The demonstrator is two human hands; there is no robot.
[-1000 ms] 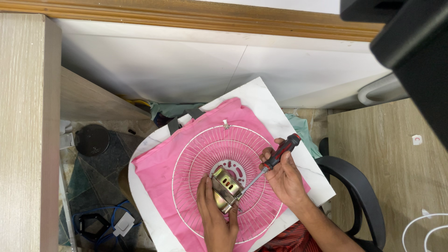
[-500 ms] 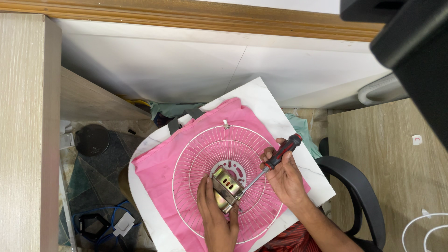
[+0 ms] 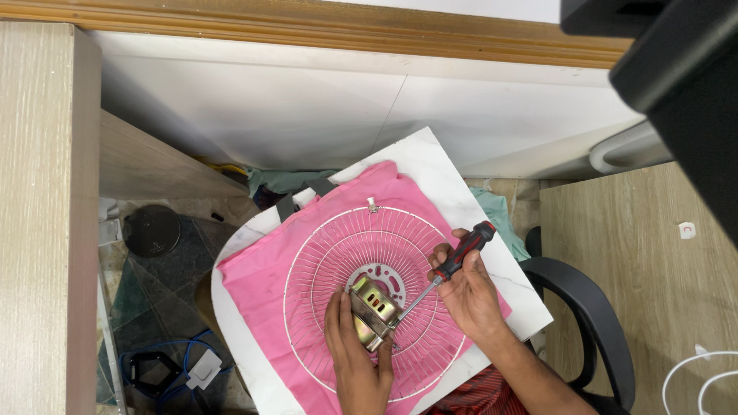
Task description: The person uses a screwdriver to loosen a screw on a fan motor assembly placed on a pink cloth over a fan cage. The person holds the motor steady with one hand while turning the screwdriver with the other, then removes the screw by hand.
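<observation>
— Head view first: what did you have in the hands?

— I saw my right hand (image 3: 470, 296) closed around a screwdriver (image 3: 444, 270) with a red and black handle. My left hand (image 3: 355, 355) was wrapped around the near side of a brass-coloured metal motor housing (image 3: 374, 309), fingers curled up against it.

— Which way did the screwdriver point?

— Its long axis ran on a diagonal. The handle end sat up and to the right, near the edge of the white board (image 3: 438, 165); the steel shaft ran down and to the left, and its tip met the housing's right side, just beside my left thumb. I could not tell whether the tip sat in a screw.

— And where was the housing?

— It sat at the middle of a round white wire fan guard (image 3: 327, 238), tilted, its slotted face turned up and to the left, just beside the guard's flat hub plate (image 3: 384, 277). The guard lay flat on a pink cloth (image 3: 254, 280), and the cloth covered most of the board.

— Anything around that?

— A black chair (image 3: 584, 307) stood to the right, close to the board's corner. Down on the floor to the left I made out a dark round disc (image 3: 152, 230) and a blue cable (image 3: 154, 350).
</observation>
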